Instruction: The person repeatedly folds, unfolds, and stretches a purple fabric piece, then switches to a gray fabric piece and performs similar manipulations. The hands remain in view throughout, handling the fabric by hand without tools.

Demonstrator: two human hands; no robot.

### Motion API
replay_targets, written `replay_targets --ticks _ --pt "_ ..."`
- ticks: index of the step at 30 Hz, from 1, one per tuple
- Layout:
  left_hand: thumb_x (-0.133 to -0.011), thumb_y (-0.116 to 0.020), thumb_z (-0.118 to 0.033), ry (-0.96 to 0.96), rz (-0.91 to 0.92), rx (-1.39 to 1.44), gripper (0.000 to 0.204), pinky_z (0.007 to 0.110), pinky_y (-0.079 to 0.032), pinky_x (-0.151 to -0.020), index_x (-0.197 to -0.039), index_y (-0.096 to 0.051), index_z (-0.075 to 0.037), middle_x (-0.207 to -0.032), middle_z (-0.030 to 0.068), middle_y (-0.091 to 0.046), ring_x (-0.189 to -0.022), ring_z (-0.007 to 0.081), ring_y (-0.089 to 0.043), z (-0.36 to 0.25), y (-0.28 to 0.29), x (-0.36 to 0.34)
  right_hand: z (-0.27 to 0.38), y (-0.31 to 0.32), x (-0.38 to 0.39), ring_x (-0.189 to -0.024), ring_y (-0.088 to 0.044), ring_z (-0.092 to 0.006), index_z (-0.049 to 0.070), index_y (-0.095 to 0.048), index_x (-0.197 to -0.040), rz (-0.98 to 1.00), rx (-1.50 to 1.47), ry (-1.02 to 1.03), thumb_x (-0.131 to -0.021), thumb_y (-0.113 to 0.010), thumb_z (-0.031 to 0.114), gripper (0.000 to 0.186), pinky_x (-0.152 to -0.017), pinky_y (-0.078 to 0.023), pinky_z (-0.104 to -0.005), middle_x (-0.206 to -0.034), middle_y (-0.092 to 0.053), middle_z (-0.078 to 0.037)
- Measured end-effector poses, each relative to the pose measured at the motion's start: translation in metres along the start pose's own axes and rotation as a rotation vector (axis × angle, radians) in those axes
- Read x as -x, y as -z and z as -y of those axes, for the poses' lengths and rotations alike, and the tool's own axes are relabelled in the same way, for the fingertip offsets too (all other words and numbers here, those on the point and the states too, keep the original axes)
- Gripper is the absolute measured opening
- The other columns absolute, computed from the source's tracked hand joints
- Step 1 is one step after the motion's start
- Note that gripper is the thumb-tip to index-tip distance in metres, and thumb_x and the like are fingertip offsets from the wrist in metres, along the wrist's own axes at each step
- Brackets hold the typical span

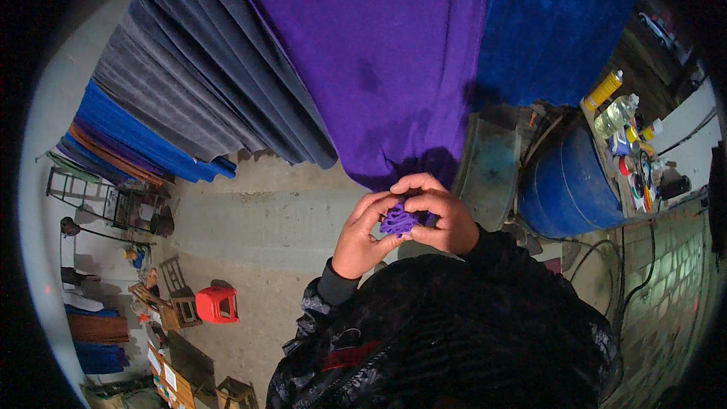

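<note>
A long purple cloth (386,60) hangs down in front of me, its lower end reaching my hands. Between my fingers sits a small bunch of purple fabric (397,220), gathered in tight folds. It matches the hanging cloth in colour; my hands hide where the two join. My left hand (359,238) pinches the bunch from the left, thumb below and fingers above. From the right, my right hand (452,221) curls round it, with the forefinger over the top and the thumb underneath.
Grey cloths (204,53) hang on the left, a dark blue cloth (556,30) on the right. A blue barrel (568,182) stands right, beside a shelf with a yellow spray can (603,90) and a clear bottle (616,115). A red stool (217,304) is at lower left.
</note>
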State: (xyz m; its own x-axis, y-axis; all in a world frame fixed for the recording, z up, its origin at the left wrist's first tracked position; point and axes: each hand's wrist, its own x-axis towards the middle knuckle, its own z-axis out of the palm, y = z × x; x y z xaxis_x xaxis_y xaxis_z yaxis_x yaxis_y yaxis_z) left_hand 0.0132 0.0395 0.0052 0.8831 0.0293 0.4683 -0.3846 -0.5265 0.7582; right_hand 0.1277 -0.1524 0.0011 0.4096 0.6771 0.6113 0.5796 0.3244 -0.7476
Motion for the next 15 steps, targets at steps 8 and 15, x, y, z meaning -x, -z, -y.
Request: replay_targets --ticks 8,15 --pt "-0.073 -0.087 -0.001 0.040 -0.037 -0.007 0.054 0.041 -0.056 -0.092 -0.123 -0.067 -0.001 -0.123 0.0164 -0.068 -0.111 0.0353 -0.068 0.0014 -0.0012 0.0078 0.0041 -0.0022 0.0032 -0.136 -0.055 -0.0353 0.002 -0.063 -0.124 0.002 -0.017 -0.030 -0.079 -0.079 -0.001 0.047 -0.110 -0.046 -0.0447 -0.146 -0.055 -0.020" --pt "-0.073 -0.087 0.000 0.057 -0.091 0.026 0.050 0.039 -0.056 -0.092 -0.118 -0.066 -0.002 -0.121 0.0156 -0.069 -0.107 0.0339 -0.070 -0.0005 -0.0032 0.0092 -0.0011 -0.0068 0.0089 -0.134 -0.057 -0.0343 0.001 -0.064 -0.130 -0.010 -0.105 -0.057 -0.081 -0.079 0.000 0.052 -0.111 -0.046 -0.0448 -0.145 -0.056 -0.020"
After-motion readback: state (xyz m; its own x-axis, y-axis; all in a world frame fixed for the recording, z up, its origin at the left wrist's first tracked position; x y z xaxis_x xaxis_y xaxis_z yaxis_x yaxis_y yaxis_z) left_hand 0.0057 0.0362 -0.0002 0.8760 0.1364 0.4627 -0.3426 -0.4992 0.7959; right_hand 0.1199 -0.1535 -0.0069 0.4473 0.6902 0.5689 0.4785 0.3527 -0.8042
